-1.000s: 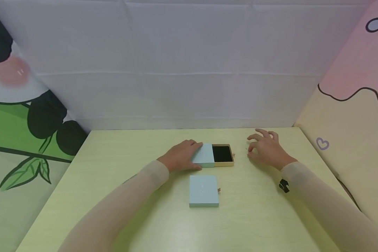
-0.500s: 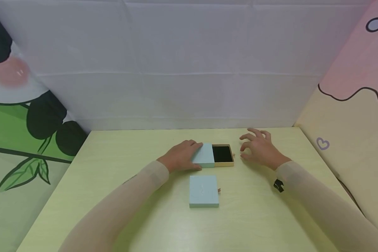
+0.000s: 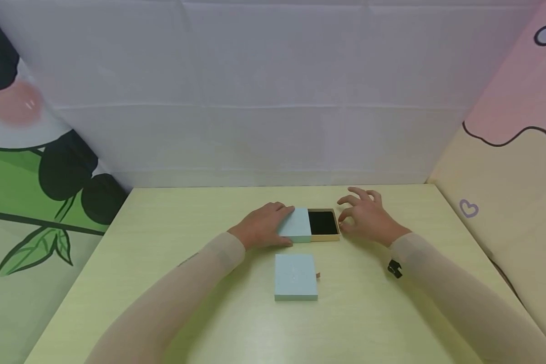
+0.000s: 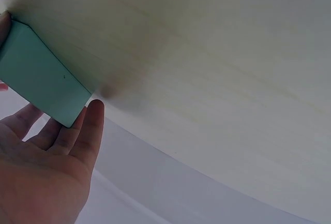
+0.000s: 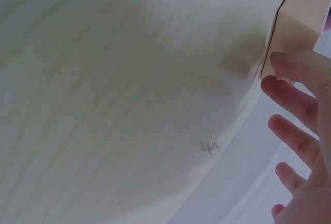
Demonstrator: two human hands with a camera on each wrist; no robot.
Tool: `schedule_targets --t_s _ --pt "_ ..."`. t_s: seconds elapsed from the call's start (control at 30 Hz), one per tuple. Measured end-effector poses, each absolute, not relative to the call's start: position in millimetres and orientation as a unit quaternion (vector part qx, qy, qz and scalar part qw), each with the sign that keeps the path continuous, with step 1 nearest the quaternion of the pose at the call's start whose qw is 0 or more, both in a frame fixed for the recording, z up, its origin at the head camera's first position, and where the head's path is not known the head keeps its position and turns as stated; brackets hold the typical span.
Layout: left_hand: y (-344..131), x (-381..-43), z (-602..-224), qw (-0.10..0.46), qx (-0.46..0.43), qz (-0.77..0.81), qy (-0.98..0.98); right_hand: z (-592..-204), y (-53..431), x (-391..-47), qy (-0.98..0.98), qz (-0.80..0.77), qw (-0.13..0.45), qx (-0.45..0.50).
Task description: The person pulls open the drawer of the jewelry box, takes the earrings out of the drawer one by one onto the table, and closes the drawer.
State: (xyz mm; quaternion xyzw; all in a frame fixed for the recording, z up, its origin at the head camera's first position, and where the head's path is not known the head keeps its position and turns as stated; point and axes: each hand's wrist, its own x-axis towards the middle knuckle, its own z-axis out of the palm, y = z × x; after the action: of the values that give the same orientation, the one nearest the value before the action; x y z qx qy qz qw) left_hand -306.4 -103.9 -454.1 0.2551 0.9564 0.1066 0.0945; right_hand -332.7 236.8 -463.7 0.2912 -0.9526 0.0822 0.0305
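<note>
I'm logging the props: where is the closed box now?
In the head view, the closed box lies on the table, just right of centre, on the near side of the part-open box that the left hand holds.

The table spans the lower middle of the frame, with the backdrop behind it across the top and a side panel along each edge, the left panel and the right panel. At centre the far box lies on the table, the left hand around its left end. Its tray juts rightward, the right hand at the tray's right end. The near box lies before it, apart, its tab on the right.
</note>
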Motion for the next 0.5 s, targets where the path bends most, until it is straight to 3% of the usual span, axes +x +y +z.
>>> schedule_targets --t_s 0.5 --pt "-103.8 -305.4 -452.4 0.1 0.254 0.105 0.956 -464.9 232.7 -329.8 -0.945 0.085 0.049 0.312"
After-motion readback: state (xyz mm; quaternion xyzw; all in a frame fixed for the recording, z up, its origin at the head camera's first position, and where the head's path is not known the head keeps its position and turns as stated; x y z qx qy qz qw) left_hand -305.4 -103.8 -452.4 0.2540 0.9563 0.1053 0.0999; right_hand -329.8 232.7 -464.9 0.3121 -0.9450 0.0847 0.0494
